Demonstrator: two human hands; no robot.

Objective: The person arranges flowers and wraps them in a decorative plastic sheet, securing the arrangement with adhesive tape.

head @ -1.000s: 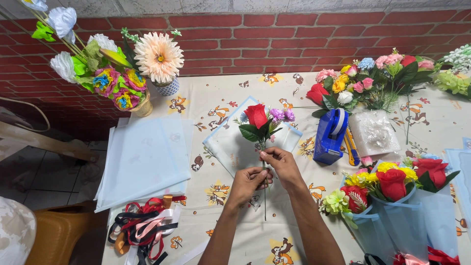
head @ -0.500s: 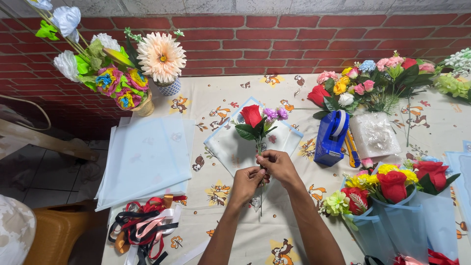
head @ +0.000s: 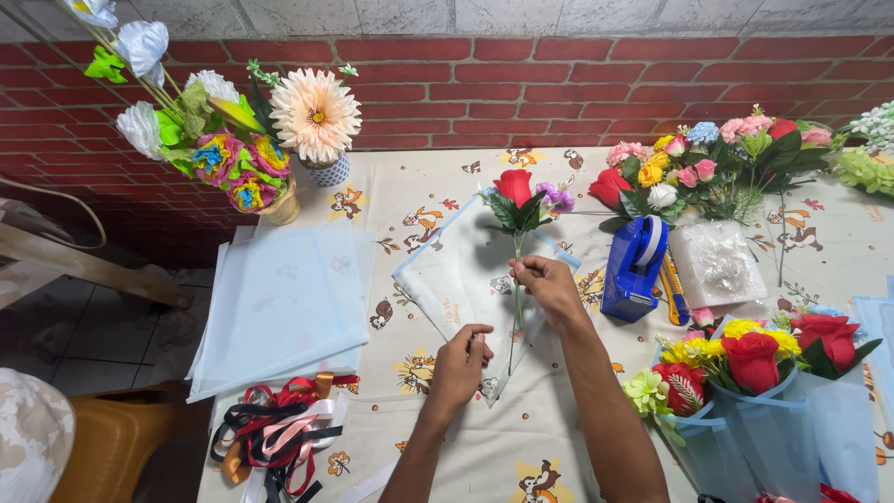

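Pinching the green stem just below the leaves, the right hand (head: 549,284) holds an artificial red rose (head: 514,186) with small purple blossoms (head: 556,197) beside its head; fingers are closed on the stem. The rose lies over a sheet of clear wrapping film (head: 447,279) spread point-down on the patterned tablecloth (head: 410,196). The left hand (head: 463,359) rests lower, fingers curled at the lower end of the stem and film near the sheet's bottom corner; whether it grips stem, film or both cannot be told.

Surroundings noted:
- Blue tape dispenser (head: 636,268) stands just right of the right hand, with a clear plastic bag (head: 716,263) beside it.
- Loose artificial flowers in mixed colours (head: 708,168) lie against the brick wall behind the dispenser.
- Finished bouquets with red roses in pale blue wrap (head: 754,391) sit at the right edge of the table.
- Stack of pale blue sheets (head: 279,307) lies well left of the hands.
- Tangle of ribbons (head: 275,433), red, black and pink, lies below that stack.
- Vase of paper flowers (head: 233,168) and a large peach daisy in a small pot (head: 315,116) stand at the back left.
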